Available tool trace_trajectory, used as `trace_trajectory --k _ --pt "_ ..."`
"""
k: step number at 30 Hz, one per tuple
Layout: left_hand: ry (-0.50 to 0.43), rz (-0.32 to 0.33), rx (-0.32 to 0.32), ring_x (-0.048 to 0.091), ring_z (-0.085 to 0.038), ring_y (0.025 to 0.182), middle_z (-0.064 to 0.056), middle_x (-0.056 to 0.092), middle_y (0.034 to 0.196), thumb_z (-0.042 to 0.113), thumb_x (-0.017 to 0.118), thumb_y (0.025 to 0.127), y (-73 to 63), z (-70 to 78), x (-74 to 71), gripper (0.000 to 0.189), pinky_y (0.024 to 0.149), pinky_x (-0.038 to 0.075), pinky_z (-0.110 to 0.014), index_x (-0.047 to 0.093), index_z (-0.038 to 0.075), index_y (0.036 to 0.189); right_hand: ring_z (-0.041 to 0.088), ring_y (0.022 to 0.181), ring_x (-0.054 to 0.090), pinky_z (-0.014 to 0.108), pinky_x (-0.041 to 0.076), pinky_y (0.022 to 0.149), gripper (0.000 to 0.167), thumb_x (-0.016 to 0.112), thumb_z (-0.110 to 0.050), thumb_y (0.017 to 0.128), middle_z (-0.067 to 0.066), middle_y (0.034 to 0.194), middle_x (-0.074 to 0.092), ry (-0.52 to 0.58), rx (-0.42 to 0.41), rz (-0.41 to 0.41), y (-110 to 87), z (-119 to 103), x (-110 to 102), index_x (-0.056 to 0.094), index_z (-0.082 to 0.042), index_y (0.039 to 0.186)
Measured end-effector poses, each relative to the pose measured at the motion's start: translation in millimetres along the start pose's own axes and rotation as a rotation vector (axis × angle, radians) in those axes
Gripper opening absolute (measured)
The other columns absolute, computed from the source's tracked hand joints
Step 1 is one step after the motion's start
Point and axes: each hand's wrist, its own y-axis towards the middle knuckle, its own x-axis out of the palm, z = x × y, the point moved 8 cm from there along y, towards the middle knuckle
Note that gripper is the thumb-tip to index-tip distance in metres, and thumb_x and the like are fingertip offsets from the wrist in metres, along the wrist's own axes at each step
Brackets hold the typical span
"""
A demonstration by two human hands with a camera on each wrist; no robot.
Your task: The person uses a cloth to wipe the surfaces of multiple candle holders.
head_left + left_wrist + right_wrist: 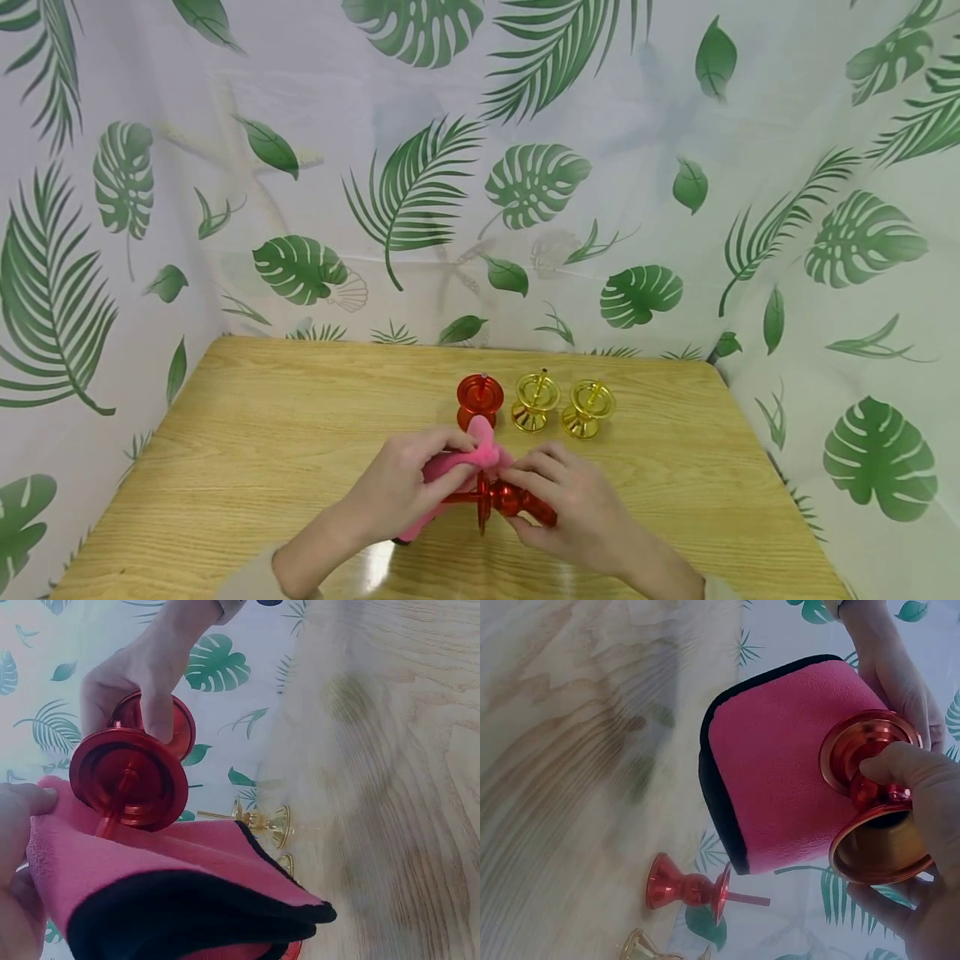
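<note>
My right hand (573, 504) grips a shiny red metal candle holder (510, 498) round its stem, tipped on its side with the spike pointing left. In the right wrist view its hollow base faces the camera. My left hand (397, 483) pinches a folded pink cloth (187, 859) with dark edging. The cloth lies against the dish of the held candle holder, and the spike runs in over the cloth in the left wrist view. Just beyond the hands stands another red candle holder (480, 392), upright, its lower part overlapped by the cloth in the head view.
Two gold candle holders, one in the middle (536, 402) and one at the right (588, 408), stand upright in a row with the red one. All are on a wood-grain table (300, 400). Leaf-printed sheeting (450, 275) hangs behind and at both sides.
</note>
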Motion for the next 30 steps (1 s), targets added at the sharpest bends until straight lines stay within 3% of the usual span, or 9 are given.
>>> trace_trajectory --k 6,9,20,25,30 --pt "-0.002 -0.004 0.017 0.073 -0.007 0.090 0.001 0.079 0.103 0.005 0.080 0.092 -0.7 0.7 1.8 0.023 0.082 0.063 -0.021 0.071 0.013 0.111 0.012 0.100 0.066 0.017 0.059 0.086 0.052 0.097 -0.015 0.071 -0.002 0.111 0.076 0.129 0.097 0.018 -5.7 10 -4 0.075 -0.013 0.119" --pt "0.000 -0.010 0.023 0.074 -0.008 0.092 0.001 0.078 0.104 0.005 0.080 0.092 -0.6 1.4 2.4 0.023 0.084 0.064 -0.023 0.070 0.013 0.112 0.011 0.100 0.065 0.015 0.058 0.086 0.050 0.096 -0.015 0.075 -0.002 0.113 0.076 0.160 0.092 0.013 -6.6 10 -5 0.075 -0.014 0.120" --pt "-0.018 -0.114 0.094 0.073 -0.012 0.105 0.000 0.077 0.112 0.011 0.077 0.096 -3.4 4.5 10.9 0.016 0.094 0.062 -0.022 0.070 0.014 0.110 0.011 0.096 0.063 0.019 0.056 0.080 0.043 0.093 -0.025 0.079 -0.001 0.114 0.076 0.045 -0.066 -0.010 -3.3 2 -5 0.077 -0.013 0.117" --pt "0.009 -0.144 0.115 0.073 -0.015 0.113 0.000 0.077 0.116 0.009 0.080 0.093 -6.0 6.4 11.7 0.018 0.099 0.061 -0.024 0.071 0.014 0.108 0.011 0.093 0.062 0.019 0.055 0.078 0.045 0.095 -0.024 0.074 -0.002 0.110 0.076 0.030 -0.057 -0.019 -3.5 5 -2 0.077 -0.013 0.115" --pt "0.100 -0.164 0.151 0.071 -0.019 0.117 -0.002 0.077 0.121 0.006 0.083 0.089 -8.8 11.0 12.7 0.020 0.103 0.062 -0.033 0.074 0.013 0.105 0.011 0.093 0.064 0.019 0.057 0.077 0.045 0.097 -0.021 0.069 -0.003 0.105 0.077 0.070 0.029 -0.040 -2.8 14 3 0.078 -0.012 0.109"
